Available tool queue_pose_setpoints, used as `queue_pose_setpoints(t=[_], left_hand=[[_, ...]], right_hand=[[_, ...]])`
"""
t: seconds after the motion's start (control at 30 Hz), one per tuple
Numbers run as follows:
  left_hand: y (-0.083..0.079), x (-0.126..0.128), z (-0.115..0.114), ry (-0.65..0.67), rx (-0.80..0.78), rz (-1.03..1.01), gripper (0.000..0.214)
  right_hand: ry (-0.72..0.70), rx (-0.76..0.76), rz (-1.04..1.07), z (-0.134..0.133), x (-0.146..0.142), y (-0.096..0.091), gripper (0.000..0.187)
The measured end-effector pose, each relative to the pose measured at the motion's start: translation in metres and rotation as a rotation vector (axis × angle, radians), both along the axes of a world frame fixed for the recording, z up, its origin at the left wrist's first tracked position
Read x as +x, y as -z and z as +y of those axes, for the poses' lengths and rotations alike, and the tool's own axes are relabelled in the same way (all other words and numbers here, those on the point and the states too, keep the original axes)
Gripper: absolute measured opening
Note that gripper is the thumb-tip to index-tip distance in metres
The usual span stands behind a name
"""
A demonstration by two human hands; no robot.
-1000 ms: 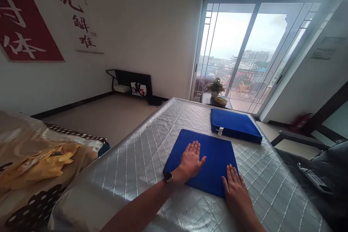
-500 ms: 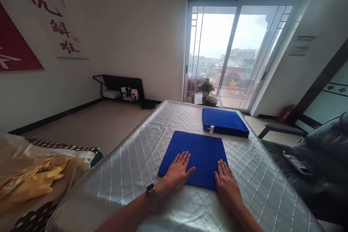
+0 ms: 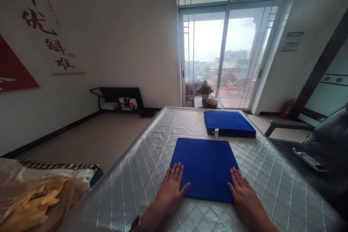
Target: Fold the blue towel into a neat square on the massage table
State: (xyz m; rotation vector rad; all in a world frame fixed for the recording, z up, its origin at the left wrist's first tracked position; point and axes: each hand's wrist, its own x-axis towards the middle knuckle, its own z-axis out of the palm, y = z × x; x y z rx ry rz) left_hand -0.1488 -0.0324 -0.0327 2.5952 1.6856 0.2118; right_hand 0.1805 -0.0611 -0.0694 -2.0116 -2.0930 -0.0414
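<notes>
A flat blue square of folded fabric (image 3: 205, 166) lies in front of me on a silver quilted table cover (image 3: 136, 174). My left hand (image 3: 172, 188) rests flat over its left edge, fingers stretched forward, thumb pointing inward. Along the right edge lies my right hand (image 3: 244, 192), also flat, with its fingertips on the fabric's border. Neither hand grasps anything. Just beyond, toward the right, sits a stack of similar blue folded pieces (image 3: 228, 122) with a white tag (image 3: 216, 133) at its front left corner.
A black armchair (image 3: 320, 166) with a remote control (image 3: 310, 160) on it stands at the right. On the left, yellow cloth (image 3: 35, 203) lies on a covered seat. Behind the table are a potted plant (image 3: 205, 90) on a small stand and glass sliding doors (image 3: 206, 43).
My left hand has slid from the top of the blue fabric out to its left edge. The right hand stays at the right edge. The camera view has tilted up slightly.
</notes>
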Motion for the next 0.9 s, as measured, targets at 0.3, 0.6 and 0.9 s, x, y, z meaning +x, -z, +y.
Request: queue_pose_setpoints(t=[0.3,0.6,0.9], left_hand=[[-0.012,0.005,-0.004,-0.041,-0.06,-0.03,0.081],[-0.009,-0.001,-0.002,-0.043,-0.071,-0.028,0.081],[-0.033,0.101,0.025,0.093,-0.005,-0.073,0.084]], right_hand=[[-0.04,-0.158,-0.102,0.003,0.004,-0.025,0.07],[0.048,-0.164,-0.111,0.054,-0.01,-0.061,0.066],[0.027,-0.116,-0.055,0.059,-0.003,-0.035,0.066]])
